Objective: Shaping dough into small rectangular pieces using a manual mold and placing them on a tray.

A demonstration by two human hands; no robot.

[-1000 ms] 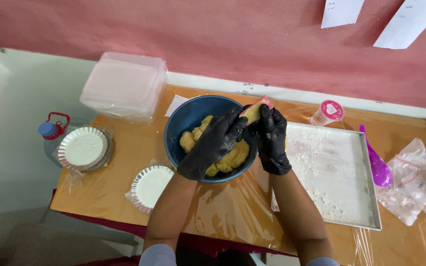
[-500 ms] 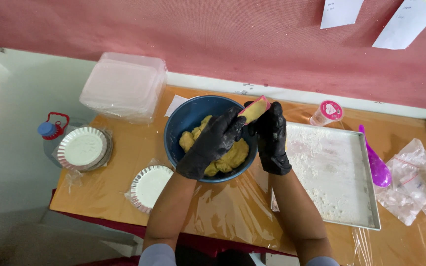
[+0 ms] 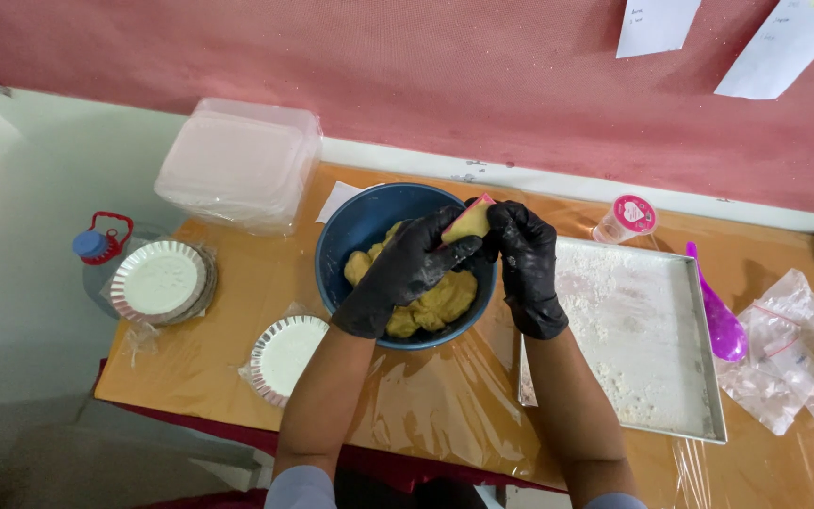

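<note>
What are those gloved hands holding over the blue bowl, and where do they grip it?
Both hands, left and right, pinch a yellow dough piece by its two ends.

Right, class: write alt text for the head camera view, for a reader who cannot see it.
Two black-gloved hands, left hand and right hand, hold a pink scraper smeared with yellow dough over a blue bowl of dough. A floured metal tray sits to the right, foil tart tins to the left.

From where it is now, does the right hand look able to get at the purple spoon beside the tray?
Probably yes. The right hand is busy with the left hand on a pink scraper over the blue bowl, but only the low floured tray lies between it and the purple spoon.
</note>
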